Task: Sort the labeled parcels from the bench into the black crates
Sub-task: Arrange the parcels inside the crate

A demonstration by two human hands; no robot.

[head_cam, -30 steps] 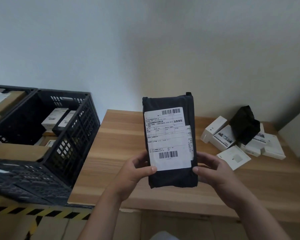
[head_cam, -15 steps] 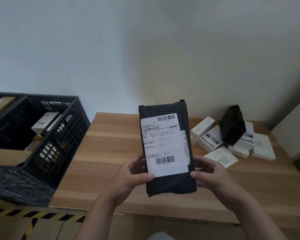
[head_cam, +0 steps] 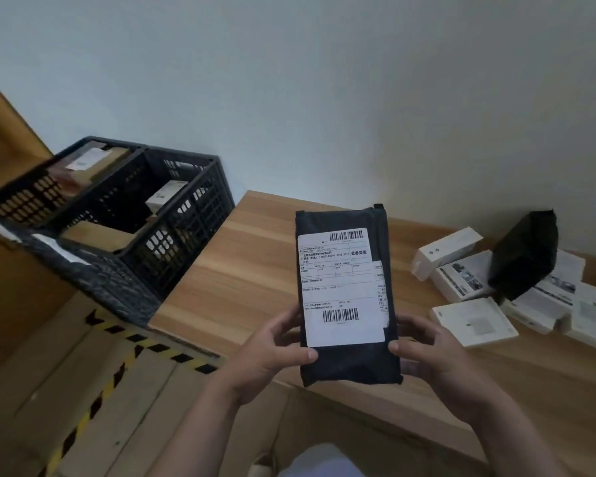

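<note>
Centre of frame: black parcel (head_cam: pixel 348 297) held upright above the worktop's (head_cam: pixel 248 270) near edge, white label (head_cam: pixel 341 287) facing the viewer. Left hand (head_cam: pixel 272 349) and right hand (head_cam: pixel 430 356) each pinch a lower side, thumbs on the front; both grips closed on it. Upper left: black crates (head_cam: pixel 172 222), boxes inside, contents blurred, probably labeled. Right of frame: white boxes (head_cam: pixel 472 321) and a second black bag (head_cam: pixel 523 253) resting on the worktop.

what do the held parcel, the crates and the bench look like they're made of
Held parcel: probably matte dark plastic mailer film, creased, with a white paper label.
Crates: likely rigid black moulded plastic, with lattice walls.
Bench: wood or wood-look laminate, showing banded grain.
</note>
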